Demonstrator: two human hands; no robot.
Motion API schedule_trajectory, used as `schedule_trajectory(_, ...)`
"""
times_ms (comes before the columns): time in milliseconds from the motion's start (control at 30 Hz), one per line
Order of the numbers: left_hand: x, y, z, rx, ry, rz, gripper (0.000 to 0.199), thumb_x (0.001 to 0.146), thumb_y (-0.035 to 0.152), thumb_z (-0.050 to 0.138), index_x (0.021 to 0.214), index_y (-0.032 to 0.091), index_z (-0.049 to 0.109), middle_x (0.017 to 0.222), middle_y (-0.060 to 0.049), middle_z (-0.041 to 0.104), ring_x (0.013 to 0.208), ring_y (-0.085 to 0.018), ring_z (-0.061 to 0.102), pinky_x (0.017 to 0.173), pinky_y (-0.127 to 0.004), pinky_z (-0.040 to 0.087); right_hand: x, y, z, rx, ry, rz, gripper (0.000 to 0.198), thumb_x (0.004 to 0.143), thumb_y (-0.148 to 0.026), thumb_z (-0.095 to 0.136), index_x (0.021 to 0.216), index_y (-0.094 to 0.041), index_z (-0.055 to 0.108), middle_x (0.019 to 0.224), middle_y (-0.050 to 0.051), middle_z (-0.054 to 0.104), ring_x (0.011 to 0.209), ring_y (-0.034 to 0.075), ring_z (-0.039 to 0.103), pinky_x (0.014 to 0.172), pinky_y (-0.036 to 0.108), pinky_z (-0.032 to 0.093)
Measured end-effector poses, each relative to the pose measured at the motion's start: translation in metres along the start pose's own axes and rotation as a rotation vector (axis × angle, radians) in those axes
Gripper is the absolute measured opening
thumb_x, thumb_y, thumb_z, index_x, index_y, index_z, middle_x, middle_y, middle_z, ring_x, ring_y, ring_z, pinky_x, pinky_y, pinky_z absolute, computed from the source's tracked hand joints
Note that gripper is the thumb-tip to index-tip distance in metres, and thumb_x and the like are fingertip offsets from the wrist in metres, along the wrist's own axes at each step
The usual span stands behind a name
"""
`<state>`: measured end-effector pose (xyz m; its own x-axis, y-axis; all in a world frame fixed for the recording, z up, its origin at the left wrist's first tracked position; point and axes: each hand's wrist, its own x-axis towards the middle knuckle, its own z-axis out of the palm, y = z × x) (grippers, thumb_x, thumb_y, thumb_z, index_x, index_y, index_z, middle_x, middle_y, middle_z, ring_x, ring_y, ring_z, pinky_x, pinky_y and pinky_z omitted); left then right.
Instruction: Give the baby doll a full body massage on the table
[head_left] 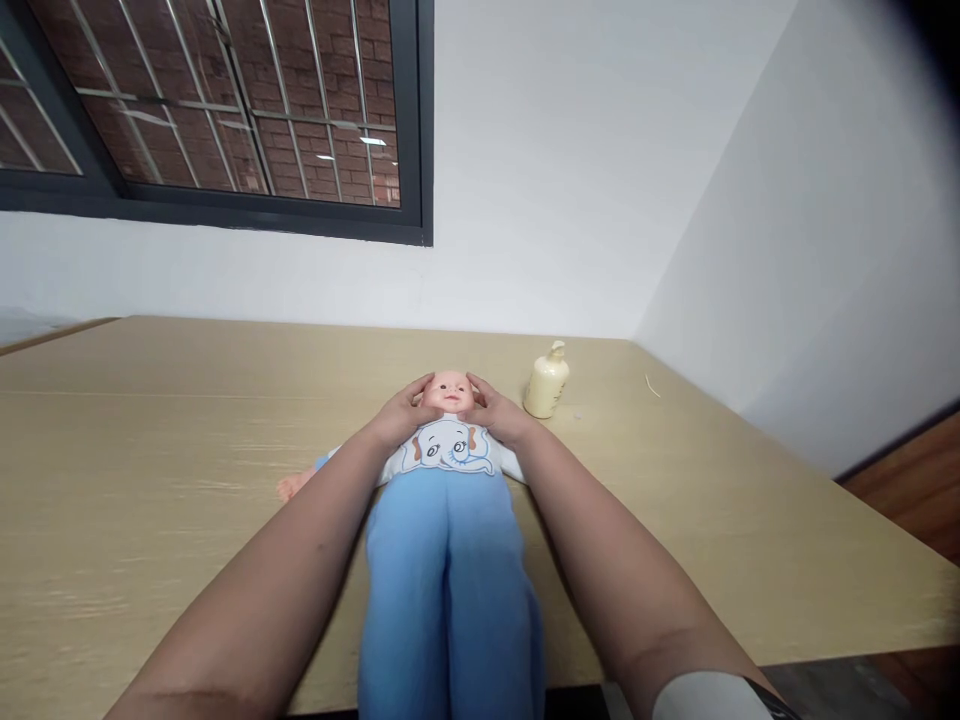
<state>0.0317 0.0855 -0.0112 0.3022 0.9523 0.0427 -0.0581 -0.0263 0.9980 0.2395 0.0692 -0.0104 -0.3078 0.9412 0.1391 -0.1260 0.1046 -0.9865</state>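
Left hand [401, 415] and right hand [501, 414], fingers [418, 386] seemingly half-curled, cup a doll's head [448, 391], a pump bottle [547, 388] near the right.

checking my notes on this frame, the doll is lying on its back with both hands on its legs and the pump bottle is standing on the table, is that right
Not quite: the head camera's view shows the left hand and right hand at either side of the head of the doll, not on its legs. The pump bottle does stand on the table.

nothing legible; print [557, 392] on the pump bottle [546, 386] is too small to read.
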Motion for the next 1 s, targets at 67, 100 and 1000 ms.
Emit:
schedule_trajectory(67,-0.002,0.003,0.002,-0.109,-0.003,-0.038,0.090,0.063,0.020,0.082,0.146,0.022,0.047,0.136,-0.015,0.061,0.107,-0.030,0.068,0.085,-0.038,0.056,0.000,-0.001,-0.002,0.053,-0.009,0.023,0.080,0.059,-0.021,0.085,0.133,-0.029,0.056,0.130,0.007,0.065,0.116,0.030,0.064,0.095,0.042,0.055)
schedule_trajectory(100,-0.003,0.004,0.003,-0.161,-0.008,-0.052,0.089,0.062,0.019,0.081,0.145,0.022,0.049,0.133,-0.015,0.063,0.104,-0.030,0.069,0.085,-0.039,0.056,-0.001,-0.001,-0.003,0.082,-0.009,0.037,0.079,0.058,-0.018,0.083,0.132,-0.029,0.057,0.129,0.006,0.065,0.114,0.030,0.065,0.095,0.043,0.055)
schedule_trajectory(1000,0.000,0.000,0.002,-0.061,-0.023,0.025,0.074,0.065,0.022,0.076,0.135,0.023,0.053,0.129,-0.011,0.064,0.101,-0.027,0.069,0.083,-0.036,0.055,0.005,0.003,-0.001,-0.112,0.074,0.049,0.080,0.066,-0.020,0.071,0.142,-0.027,0.047,0.128,0.006,0.064,0.110,0.025,0.064,0.089,0.035,0.054)
